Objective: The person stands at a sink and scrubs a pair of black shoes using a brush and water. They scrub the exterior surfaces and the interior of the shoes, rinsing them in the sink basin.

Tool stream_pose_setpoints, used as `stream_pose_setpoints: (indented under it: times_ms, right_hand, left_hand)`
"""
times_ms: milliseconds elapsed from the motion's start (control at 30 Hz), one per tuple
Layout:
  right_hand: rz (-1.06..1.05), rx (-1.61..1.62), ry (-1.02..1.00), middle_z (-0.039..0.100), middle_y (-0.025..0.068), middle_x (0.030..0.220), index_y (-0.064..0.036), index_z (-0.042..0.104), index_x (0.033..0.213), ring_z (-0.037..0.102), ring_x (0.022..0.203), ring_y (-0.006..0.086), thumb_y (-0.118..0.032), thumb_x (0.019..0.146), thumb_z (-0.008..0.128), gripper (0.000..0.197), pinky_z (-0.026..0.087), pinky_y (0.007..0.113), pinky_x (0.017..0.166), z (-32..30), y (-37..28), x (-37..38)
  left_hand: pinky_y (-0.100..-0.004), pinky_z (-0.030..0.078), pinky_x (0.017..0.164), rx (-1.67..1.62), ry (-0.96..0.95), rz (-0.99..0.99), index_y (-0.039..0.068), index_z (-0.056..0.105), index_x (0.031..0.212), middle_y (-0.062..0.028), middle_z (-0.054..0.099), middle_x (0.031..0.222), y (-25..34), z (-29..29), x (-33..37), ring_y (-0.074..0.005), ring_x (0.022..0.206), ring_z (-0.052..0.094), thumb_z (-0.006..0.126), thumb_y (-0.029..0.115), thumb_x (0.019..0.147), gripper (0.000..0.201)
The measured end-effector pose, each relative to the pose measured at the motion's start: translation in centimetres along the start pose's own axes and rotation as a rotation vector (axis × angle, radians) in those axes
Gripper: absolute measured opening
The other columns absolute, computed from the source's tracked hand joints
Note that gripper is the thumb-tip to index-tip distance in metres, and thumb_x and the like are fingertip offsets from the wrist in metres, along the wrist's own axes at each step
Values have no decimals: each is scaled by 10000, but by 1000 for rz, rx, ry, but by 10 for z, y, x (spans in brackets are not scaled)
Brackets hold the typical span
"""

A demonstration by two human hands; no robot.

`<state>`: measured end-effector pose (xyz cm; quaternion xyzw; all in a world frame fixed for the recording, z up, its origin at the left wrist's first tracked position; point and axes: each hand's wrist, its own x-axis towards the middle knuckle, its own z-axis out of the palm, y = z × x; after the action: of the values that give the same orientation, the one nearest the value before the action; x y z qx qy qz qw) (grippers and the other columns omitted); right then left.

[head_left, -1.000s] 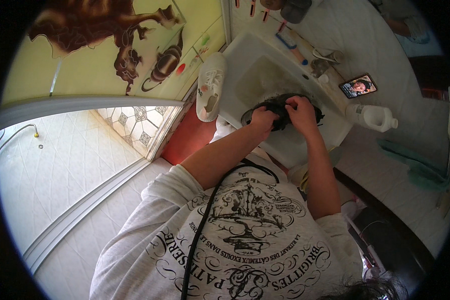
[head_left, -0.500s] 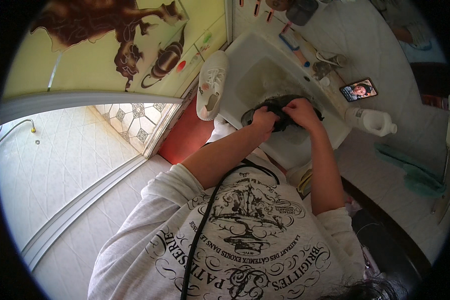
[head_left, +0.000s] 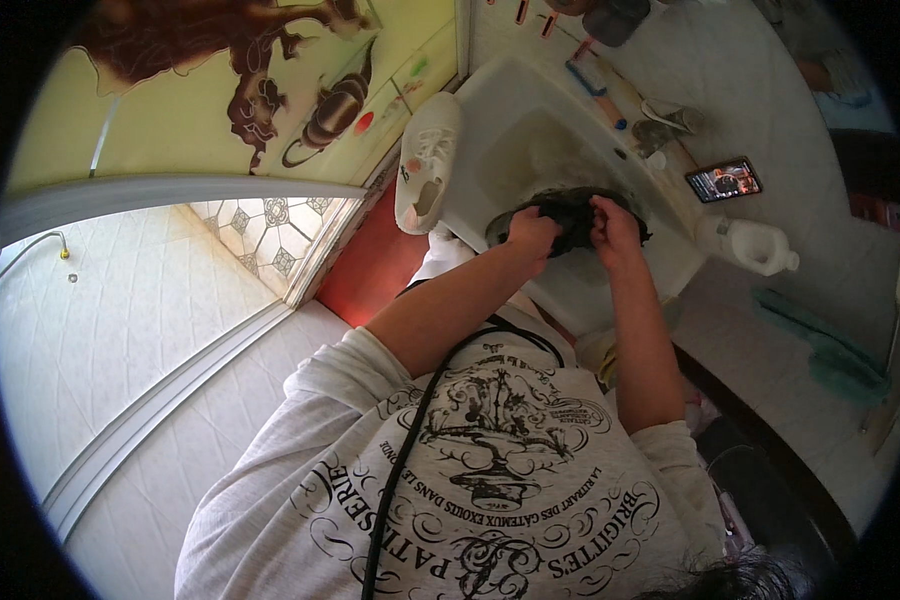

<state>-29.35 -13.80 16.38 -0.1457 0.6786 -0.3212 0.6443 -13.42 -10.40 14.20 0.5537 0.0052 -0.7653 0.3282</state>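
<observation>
1. Left hand (head_left: 535, 238) first, and it had a firm grip: fingers were curled over the near left part of the dark bundle (head_left: 568, 218), thumb side turned inward.
2. Over to the right hand (head_left: 610, 228), and that one was closed too, fingertips bunched at the upper right of the same piece; exactly how much material they pinched, I couldn't tell.
3. Between them sat the prize, low in the white basin (head_left: 578, 298), lying toward its near end.
4. Handling? It looked soft and floppy, fabric most likely, with little to break; if soaked, as the setting suggested, it would probably weigh more than its size promised and slide under bare fingers.
5. Best hold, by my reckoning: a whole fistful of the gathered folds at each end, since a thin edge alone could slip away.
6. Now for its looks: nearly black, crumpled and uneven, ragged along the right side, with a greyer, rounded part showing beyond the left hand. Its true shape was lost in the folds.
7. Farther up, the basin floor had a murky, brownish cast. A white shoe (head_left: 430, 160) rested at the left rim, while a white jug (head_left: 756, 245) and a lit phone (head_left: 725, 180) lay off to the right.
</observation>
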Motion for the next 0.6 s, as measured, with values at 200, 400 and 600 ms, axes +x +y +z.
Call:
stream_pose_setpoints:
  times_ms: [200,400,600]
  right_hand:
    - [-673,-918,6,655,82,862,-29,638,1048,626,789,252,-141,867,619,214,485,377,718,-8,-13,0]
    - [-564,-1338,-176,647,136,1036,-28,634,1082,619,949,292,-144,869,624,242,480,395,795,26,-41,-21]
    - [-281,-226,156,622,56,946,-28,628,1022,567,824,211,-157,938,564,168,477,367,735,15,-16,1]
  left_hand:
    - [-327,434,679,91,-9,-25,54,499,1227,-85,547,1092,7,14,-19,-205,888,521,524,-63,830,414]
    - [-317,413,647,65,6,19,51,519,1168,-84,551,1024,3,2,-12,-196,840,504,516,-60,829,356]
    - [-318,429,651,14,7,38,35,517,1168,-94,549,1035,14,4,-22,-201,836,509,516,-60,839,342]
